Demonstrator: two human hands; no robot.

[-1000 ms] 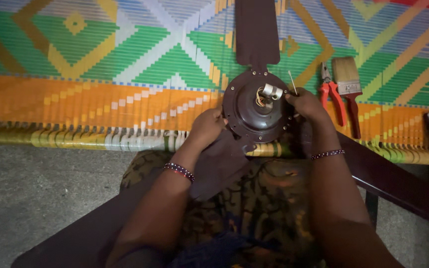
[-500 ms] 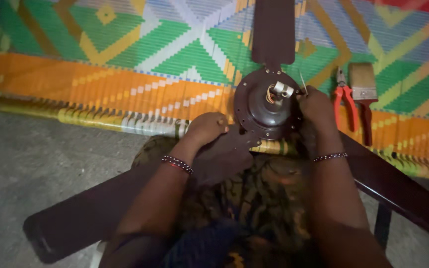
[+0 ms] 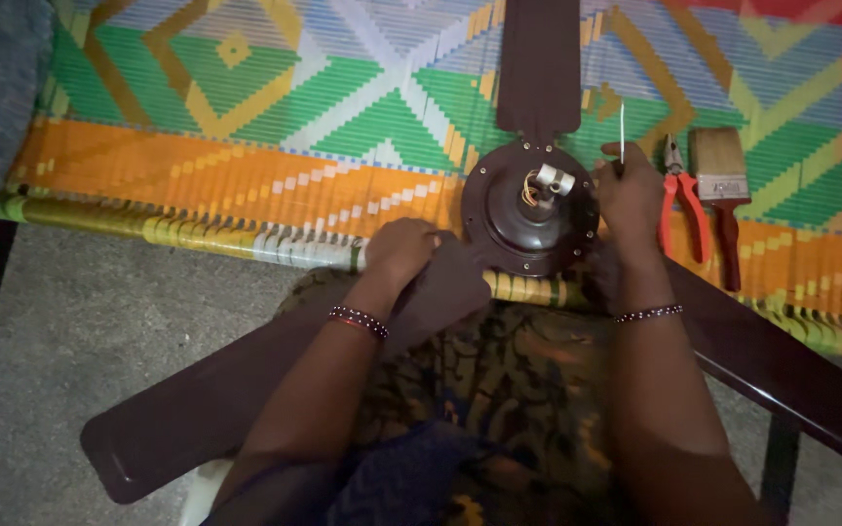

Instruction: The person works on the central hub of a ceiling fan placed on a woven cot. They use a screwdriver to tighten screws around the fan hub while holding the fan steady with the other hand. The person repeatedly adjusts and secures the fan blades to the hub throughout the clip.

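A dark brown ceiling fan motor hub lies at the edge of a woven cot, with a white shaft and wires at its centre. Three brown blades spread from it: one up, one down-left, one down-right. My left hand presses on the root of the down-left blade. My right hand rests on the hub's right rim and holds a thin metal screwdriver shaft pointing upward.
The cot has a colourful woven mat in orange, green and blue. Red-handled pliers and a paintbrush lie right of the hub. Grey floor is on the left. My patterned clothing is below the fan.
The view has shifted left and down, showing more floor and the whole down-left blade. Both hands stay on the fan with little movement.
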